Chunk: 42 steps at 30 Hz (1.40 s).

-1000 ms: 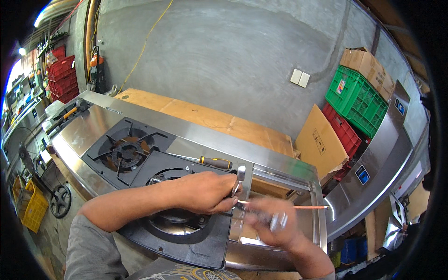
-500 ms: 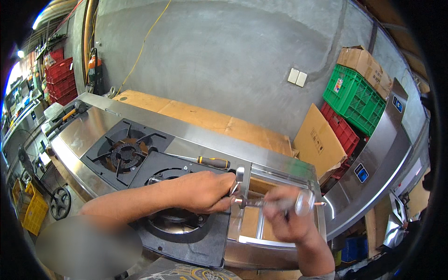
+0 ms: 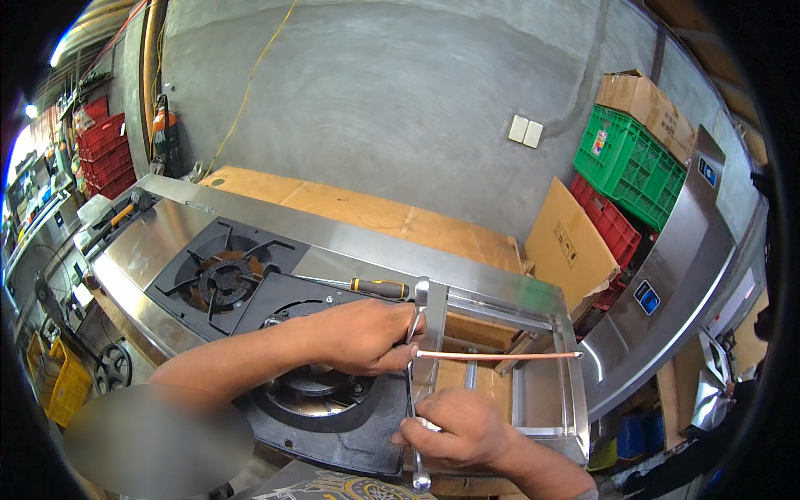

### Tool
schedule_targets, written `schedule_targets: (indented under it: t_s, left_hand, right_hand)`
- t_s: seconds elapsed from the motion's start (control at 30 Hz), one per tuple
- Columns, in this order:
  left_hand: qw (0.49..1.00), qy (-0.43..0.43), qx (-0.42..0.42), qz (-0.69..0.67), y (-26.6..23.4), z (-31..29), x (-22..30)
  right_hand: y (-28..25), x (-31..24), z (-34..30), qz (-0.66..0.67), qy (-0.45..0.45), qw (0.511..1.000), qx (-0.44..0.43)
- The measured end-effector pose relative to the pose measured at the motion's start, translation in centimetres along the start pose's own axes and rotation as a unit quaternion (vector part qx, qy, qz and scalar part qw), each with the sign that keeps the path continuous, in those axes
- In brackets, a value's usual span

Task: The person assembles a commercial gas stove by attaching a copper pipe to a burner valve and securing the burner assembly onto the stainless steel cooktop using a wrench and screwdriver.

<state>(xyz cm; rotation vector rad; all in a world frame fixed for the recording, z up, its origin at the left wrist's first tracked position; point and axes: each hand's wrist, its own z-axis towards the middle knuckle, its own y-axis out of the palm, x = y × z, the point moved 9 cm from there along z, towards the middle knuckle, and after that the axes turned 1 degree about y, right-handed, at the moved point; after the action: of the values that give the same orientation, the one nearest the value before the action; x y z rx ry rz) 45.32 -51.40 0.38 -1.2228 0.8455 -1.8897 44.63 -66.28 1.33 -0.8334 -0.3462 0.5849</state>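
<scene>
My left hand [image 3: 379, 333] is closed over the dark stove plate [image 3: 333, 442], gripping a chrome wrench [image 3: 422, 293] whose head sticks up past the fingers. From beside its fingertips a thin copper tube [image 3: 500, 356] runs right, over the open frame of the steel counter. My right hand [image 3: 458, 429], below the tube, is closed on a second chrome wrench [image 3: 421, 477]. That wrench points towards me, its upper part close to the left fingertips. The fitting between the wrenches is hidden by my left fingers.
A screwdriver [image 3: 379, 287] lies behind my left hand on the stove top. A black burner grate [image 3: 225, 279] sits to the left, and a hammer [image 3: 125, 212] at the counter's far left. Cardboard [image 3: 571, 242] and a green crate [image 3: 629, 162] stand at right.
My right hand has swung with its wrench from along the copper tube down towards me, uncovering the tube. My left hand has stayed nearly in place, its wrench now more upright.
</scene>
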Motion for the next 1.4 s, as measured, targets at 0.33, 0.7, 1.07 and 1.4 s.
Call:
schedule_targets:
  t_s: [0.33,0.7,1.07,1.4]
  left_hand:
    - [1.000,-0.002,0.003,-0.007,0.0,-0.2,0.0]
    - [0.998,-0.064,-0.022,0.001,-0.2,0.1,-0.1]
    - [0.999,-0.027,-0.009,0.027,0.1,-0.2,0.1]
    - [1.000,-0.006,-0.008,0.017,0.4,0.1,-0.2]
  right_hand:
    - [-1.8,3.1,0.3,0.057,0.148,0.987,0.036]
    - [-2.1,13.6,0.8,0.244,0.415,0.870,0.101]
    - [1.2,20.6,-1.3,0.415,0.589,0.683,0.115]
    - [-3.6,1.9,-1.3,0.023,0.059,0.997,0.040]
